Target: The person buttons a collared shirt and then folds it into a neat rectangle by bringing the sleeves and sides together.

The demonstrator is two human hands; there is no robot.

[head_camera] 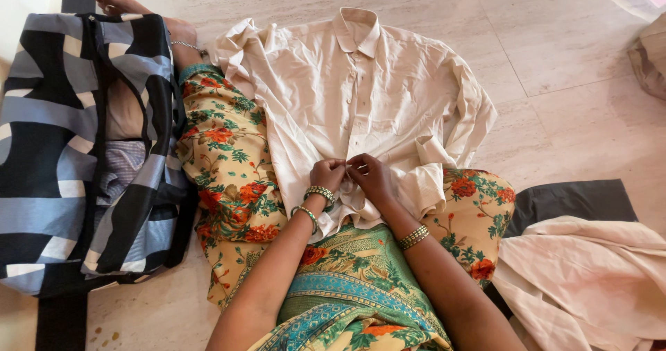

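A cream shirt (361, 94) lies spread face-up over the seated person's lap and floor — left hand (328, 174) and right hand (371, 176) both pinch its lower button placket, fingertips touching.

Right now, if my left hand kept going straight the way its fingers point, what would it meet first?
The left hand points up and right, already touching the cream shirt at its button placket. Going on, it would likely just slide further along that shirt front, beside the right hand.
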